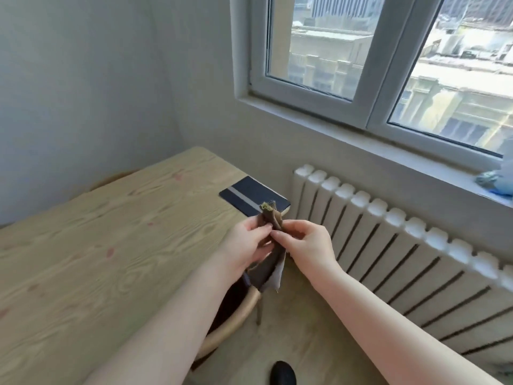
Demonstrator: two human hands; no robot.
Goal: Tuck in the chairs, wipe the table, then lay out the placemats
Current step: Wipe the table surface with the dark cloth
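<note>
Your left hand [247, 243] & right hand [302, 245] pinch brown cloth [270, 262] mid-frame; notebook [254, 195] on table [97, 245] behind, chair [236, 326] below, radiator [402, 245] right.

Table [97, 245] stands in the corner, left of the radiator [388, 245], which sits below the window [374, 65]. Notebook [254, 195] lies on the table's far right edge. Chair [236, 323] is under the table's right side. Bundle [497, 182] rests on the sill at right.

white radiator [388, 240], window [372, 62], blue bundle on sill [497, 182]
</note>
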